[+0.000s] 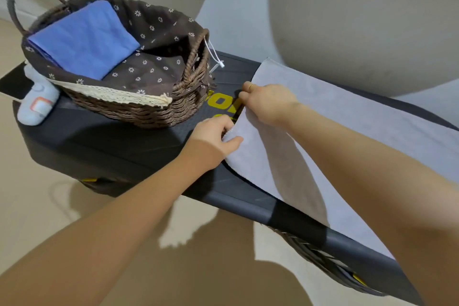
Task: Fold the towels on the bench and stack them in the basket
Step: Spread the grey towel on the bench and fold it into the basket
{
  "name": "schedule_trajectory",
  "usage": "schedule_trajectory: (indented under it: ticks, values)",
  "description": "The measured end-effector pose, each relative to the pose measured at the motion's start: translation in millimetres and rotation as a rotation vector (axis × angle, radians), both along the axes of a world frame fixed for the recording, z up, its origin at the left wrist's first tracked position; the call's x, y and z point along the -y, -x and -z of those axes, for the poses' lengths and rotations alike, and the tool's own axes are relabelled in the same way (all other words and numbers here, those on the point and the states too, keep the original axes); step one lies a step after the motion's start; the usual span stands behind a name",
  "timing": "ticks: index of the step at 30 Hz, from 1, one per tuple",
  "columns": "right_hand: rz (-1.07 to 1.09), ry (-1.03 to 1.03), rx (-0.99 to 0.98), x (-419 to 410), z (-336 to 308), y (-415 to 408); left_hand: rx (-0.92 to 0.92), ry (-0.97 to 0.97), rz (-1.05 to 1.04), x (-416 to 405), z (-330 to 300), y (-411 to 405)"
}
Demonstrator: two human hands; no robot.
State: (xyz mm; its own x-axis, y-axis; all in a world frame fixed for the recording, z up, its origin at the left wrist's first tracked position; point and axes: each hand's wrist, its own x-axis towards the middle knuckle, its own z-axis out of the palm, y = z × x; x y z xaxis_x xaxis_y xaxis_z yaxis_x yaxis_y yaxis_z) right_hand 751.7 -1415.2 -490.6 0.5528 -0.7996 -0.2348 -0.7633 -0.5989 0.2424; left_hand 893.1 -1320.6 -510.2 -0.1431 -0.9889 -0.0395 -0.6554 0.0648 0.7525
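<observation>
Now, from the head view, both hands hold the short end of a light grey towel [347, 126] that lies long across the dark counter [104, 141]. The left hand [216, 134] pinches the near corner, thumb on top. The right hand [265, 100] grips the same edge a little farther back, fingers curled around it, and a ring shows on one finger. Just beside the towel's end, to the left, a brown woven basket [139, 112] sits on the counter. A folded blue towel [84, 40] lies inside it. A small white gadget [37, 104] rests against the basket's left side.
</observation>
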Motion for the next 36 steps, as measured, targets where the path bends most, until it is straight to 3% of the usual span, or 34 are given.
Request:
schedule_trajectory:
  ticks: [6,10,12,14,18,21,24,25,29,36]
  values:
    - [0.250,0.136,0.035,11.1,-13.0,29.8,0.017,-0.052,-0.047,-1.6,0.4,0.1]
    - [0.650,0.189,0.321,17.0,-15.6,53.3,-0.049,-0.033,-0.057,-0.9,-1.8,-6.5]
    - [0.727,0.200,0.355,24.3,-14.4,55.9,-0.098,-0.042,-0.046,0.0,-4.2,-12.2]
    - [0.809,0.170,0.520,30.5,-15.4,50.1,-0.110,-0.069,0.014,-0.7,-9.5,-17.4]
    - [0.802,0.048,0.992,37.3,-29.7,16.3,-0.101,-0.021,0.092,-8.6,-36.6,-31.2]
    - [0.725,0.010,1.123,41.5,-57.0,-6.2,-0.001,0.038,0.051,-9.4,-62.4,-52.4]
    - [0.690,-0.044,1.245,44.5,-87.7,-17.2,0.169,0.303,0.051,-4.4,-90.1,-77.4]
    - [0.684,-0.081,1.271,43.9,-95.2,-17.7,0.203,0.303,0.062,-1.3,-96.1,-82.6]
    - [0.779,-0.176,1.331,25.1,-93.6,4.5,0.235,0.099,0.079,-3.5,-105.4,-52.5]
    - [0.994,-0.120,1.298,-19.6,-51.3,112.7,0.210,-0.185,0.402,-22.7,-85.7,42.4]
